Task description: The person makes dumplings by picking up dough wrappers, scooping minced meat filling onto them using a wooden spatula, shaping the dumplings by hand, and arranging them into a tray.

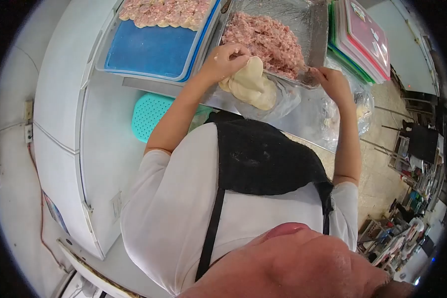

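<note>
My left hand is closed, its fingers pinching the edge of a round, pale dough wrapper. More dough wrappers lie just below it on clear plastic. My right hand is closed at the near right corner of a metal tray, beside the meat. Its fingers seem to grip a thin utensil there, mostly hidden and too small to name. Pink minced meat is heaped in the tray. Left of it, a plastic box with a blue liner holds rows of meat-filled dough pieces at its far end.
Stacked coloured plastic lids stand to the right of the tray. Clear plastic wrap lies on the metal table near my right forearm. A turquoise perforated stool sits below the box, beside a white fridge. Crowded shelves stand far right.
</note>
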Tool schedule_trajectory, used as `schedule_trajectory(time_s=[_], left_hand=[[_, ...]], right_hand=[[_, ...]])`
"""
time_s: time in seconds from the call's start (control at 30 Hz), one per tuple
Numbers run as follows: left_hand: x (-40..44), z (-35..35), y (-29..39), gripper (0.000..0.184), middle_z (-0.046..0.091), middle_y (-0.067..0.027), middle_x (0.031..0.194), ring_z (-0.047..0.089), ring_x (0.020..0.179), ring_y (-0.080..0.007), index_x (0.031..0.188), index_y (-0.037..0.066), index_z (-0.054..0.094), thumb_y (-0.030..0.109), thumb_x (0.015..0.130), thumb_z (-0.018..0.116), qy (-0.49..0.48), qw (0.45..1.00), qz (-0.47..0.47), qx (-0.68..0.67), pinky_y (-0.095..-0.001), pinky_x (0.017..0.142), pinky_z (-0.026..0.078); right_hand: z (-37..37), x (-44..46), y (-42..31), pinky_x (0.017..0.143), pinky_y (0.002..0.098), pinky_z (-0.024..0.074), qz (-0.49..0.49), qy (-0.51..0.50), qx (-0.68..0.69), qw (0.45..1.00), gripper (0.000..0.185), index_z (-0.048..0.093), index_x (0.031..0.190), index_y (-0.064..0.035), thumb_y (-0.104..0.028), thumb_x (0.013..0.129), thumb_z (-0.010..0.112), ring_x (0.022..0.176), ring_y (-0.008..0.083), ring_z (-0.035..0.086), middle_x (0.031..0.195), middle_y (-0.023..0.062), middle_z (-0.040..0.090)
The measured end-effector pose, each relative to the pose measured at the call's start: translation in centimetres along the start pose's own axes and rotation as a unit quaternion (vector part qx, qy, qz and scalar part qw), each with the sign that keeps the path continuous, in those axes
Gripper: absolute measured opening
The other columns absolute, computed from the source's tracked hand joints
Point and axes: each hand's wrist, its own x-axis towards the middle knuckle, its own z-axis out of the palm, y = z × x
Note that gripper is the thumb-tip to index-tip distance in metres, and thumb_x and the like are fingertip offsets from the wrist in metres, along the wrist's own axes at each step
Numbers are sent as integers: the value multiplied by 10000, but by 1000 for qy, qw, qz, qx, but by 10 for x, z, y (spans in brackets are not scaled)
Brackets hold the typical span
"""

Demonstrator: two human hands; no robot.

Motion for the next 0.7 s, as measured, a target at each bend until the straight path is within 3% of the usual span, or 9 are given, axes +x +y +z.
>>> schedule_trajectory(time_s=[0.07, 0.1, 0.17, 0.27, 0.37, 0.47, 0.57, 0.67, 0.7], left_hand=[[4, -3, -10, 190, 641, -62, 959, 633, 897, -194, 986, 13, 608, 176, 899, 566, -16, 998, -14, -63, -318, 786, 498], [5, -3, -11, 209, 633, -66, 987, 630, 915, -192, 1039, 17, 585, 179, 912, 549, -15, 977, -61, -205, -320, 796, 505], [7, -3, -12, 263, 616, -72, 1041, 625, 951, -189, 1143, 24, 538, 186, 938, 515, -13, 869, -155, -470, -326, 814, 518], [9, -3, -14, 343, 586, -96, 1107, 612, 992, -195, 1234, 27, 460, 231, 959, 489, -31, 767, -164, -619, -341, 857, 519], [3, 4, 1, 362, 577, -108, 1134, 606, 1011, -223, 1219, 14, 479, 281, 975, 470, 44, 856, -124, -499, -361, 879, 507], [6, 4, -3, 368, 586, -113, 1113, 608, 1005, -233, 1225, 2, 474, 273, 976, 468, 49, 797, -129, -588, -380, 898, 497], [11, 10, -18, 386, 588, -124, 1115, 602, 1014, -237, 1247, -3, 463, 274, 978, 457, 22, 802, -88, -591, -386, 909, 492], [9, 19, -8, 375, 596, -129, 1108, 602, 1020, -247, 1225, -1, 483, 271, 969, 461, 117, 889, -97, -431, -389, 900, 494], [9, 18, -7, 372, 600, -130, 1111, 603, 1022, -251, 1215, -1, 492, 270, 960, 476, 116, 863, -97, -482, -387, 897, 495]], right_hand=[[-4, 2, -5, 709, 447, 505, -32, -24, -152, 988, 304, 691, 836, -72, -319, 890, 521, 807, 340, 654, 824, 172, 667], [8, 4, -8, 716, 453, 502, -30, -36, -190, 981, 296, 684, 827, -61, -305, 886, 528, 810, 345, 651, 810, 180, 661], [41, 7, -21, 730, 464, 495, -27, -61, -264, 962, 281, 670, 808, -38, -278, 878, 540, 818, 353, 646, 781, 195, 648], [53, 1, -21, 744, 470, 494, -59, -10, -149, 987, 274, 688, 830, -71, -300, 876, 545, 826, 352, 641, 819, 187, 654], [21, 4, -23, 716, 465, 493, -37, -62, -96, 993, 306, 690, 835, -81, -335, 885, 527, 793, 351, 639, 821, 174, 658], [-3, 3, -26, 714, 475, 498, -25, -54, -133, 989, 346, 672, 802, -69, -351, 893, 494, 790, 349, 643, 797, 159, 663], [50, 26, -7, 716, 476, 497, -70, -40, -244, 966, 365, 671, 800, -71, -367, 908, 486, 789, 350, 642, 791, 148, 666], [48, 5, -21, 696, 463, 498, -53, -24, -108, 992, 418, 666, 785, -39, -387, 921, 478, 785, 384, 636, 803, 194, 653], [42, -1, -23, 689, 461, 497, -50, -22, -47, 997, 430, 664, 784, -28, -390, 921, 477, 787, 393, 633, 808, 208, 649]])
